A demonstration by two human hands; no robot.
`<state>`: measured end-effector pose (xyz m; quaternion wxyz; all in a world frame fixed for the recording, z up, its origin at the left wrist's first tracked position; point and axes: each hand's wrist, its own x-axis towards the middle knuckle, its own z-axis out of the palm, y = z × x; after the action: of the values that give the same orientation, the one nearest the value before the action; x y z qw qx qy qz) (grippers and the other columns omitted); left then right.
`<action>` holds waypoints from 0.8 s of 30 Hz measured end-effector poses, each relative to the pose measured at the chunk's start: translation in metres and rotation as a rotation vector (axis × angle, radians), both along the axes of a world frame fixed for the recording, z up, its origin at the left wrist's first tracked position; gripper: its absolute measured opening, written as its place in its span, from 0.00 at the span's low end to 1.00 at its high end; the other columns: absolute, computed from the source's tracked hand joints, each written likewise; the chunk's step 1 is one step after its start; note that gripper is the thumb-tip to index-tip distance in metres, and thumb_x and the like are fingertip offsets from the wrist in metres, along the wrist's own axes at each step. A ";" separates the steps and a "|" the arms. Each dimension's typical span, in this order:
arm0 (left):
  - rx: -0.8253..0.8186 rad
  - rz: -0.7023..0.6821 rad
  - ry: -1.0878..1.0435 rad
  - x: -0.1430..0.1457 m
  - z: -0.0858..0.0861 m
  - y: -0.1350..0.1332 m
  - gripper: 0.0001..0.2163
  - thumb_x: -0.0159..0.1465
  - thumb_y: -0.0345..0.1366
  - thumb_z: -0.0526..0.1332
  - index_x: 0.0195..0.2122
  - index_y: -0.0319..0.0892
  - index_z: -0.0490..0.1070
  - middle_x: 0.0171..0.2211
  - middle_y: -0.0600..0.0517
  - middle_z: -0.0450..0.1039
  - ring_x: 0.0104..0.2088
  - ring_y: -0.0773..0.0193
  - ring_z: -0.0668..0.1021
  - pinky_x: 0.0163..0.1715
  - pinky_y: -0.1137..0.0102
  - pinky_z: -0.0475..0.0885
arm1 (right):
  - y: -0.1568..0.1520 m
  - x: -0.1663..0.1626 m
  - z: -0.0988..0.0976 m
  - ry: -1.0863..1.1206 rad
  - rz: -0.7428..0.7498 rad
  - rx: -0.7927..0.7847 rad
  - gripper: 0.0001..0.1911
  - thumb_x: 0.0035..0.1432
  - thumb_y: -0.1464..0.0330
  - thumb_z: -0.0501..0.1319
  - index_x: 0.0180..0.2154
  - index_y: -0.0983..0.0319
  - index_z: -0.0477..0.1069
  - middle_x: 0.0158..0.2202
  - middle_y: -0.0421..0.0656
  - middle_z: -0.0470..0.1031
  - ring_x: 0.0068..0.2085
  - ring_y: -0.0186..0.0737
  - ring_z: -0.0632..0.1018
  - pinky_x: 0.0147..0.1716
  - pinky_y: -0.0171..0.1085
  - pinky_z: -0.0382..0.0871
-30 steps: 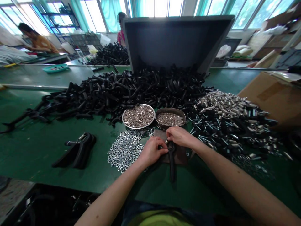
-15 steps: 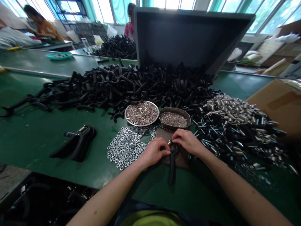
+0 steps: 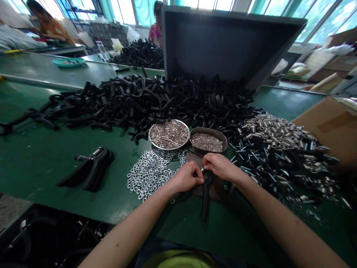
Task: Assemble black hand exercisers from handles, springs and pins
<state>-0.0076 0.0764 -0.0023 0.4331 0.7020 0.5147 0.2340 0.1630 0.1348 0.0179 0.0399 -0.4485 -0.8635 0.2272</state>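
Note:
A black plastic handle (image 3: 205, 199) with a rounded head lies on a small brown mat (image 3: 192, 159), its shaft pointing toward me. My left hand (image 3: 189, 175) is closed at the left of the head, fingertips pressed against it. At the top of the head my right hand (image 3: 219, 165) pinches, thumb and forefinger together. Between the two hands a small silver spring or sleeve (image 3: 202, 169) shows; fingers cover part of it. Just beyond are a round dish (image 3: 150, 138) of small metal pins and an oval tin (image 3: 208, 151) of tiny metal pieces.
Metal nuts (image 3: 150, 175) lie spread left of the mat. Assembled black clamps (image 3: 96, 169) rest further left. A heap of black handles (image 3: 125, 98) spills from a tipped grey bin (image 3: 234, 48). Springs and screws (image 3: 273, 149) pile up at right beside a cardboard box (image 3: 329, 126). Two people sit beyond.
Both hands stay at the head of the black handle with only slight finger shifts. The view has shifted a little.

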 end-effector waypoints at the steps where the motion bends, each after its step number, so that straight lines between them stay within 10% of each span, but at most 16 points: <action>1: -0.032 -0.002 0.023 0.001 0.002 0.002 0.02 0.51 0.29 0.65 0.27 0.40 0.73 0.35 0.51 0.70 0.38 0.61 0.73 0.39 0.69 0.67 | 0.000 -0.001 0.000 0.005 0.002 -0.009 0.04 0.50 0.75 0.59 0.26 0.61 0.70 0.29 0.39 0.72 0.31 0.34 0.72 0.30 0.32 0.60; 15: 0.002 -0.008 -0.011 0.003 -0.013 0.005 0.05 0.50 0.35 0.68 0.26 0.41 0.76 0.32 0.53 0.70 0.36 0.62 0.73 0.38 0.70 0.67 | -0.141 0.145 -0.043 -0.140 -0.552 0.291 0.18 0.58 0.56 0.51 0.42 0.59 0.70 0.41 0.47 0.73 0.41 0.47 0.75 0.35 0.42 0.71; 24: 0.296 -0.069 0.001 0.005 -0.002 -0.015 0.02 0.55 0.27 0.65 0.27 0.41 0.74 0.33 0.51 0.72 0.38 0.62 0.72 0.41 0.69 0.66 | -0.149 0.138 -0.043 -0.055 -0.679 0.236 0.18 0.59 0.58 0.48 0.40 0.63 0.68 0.40 0.50 0.73 0.37 0.47 0.76 0.35 0.45 0.70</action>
<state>-0.0022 0.0610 -0.0043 0.3324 0.7757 0.4502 0.2917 0.3011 -0.0146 -0.0249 0.1413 -0.7079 -0.6864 0.0878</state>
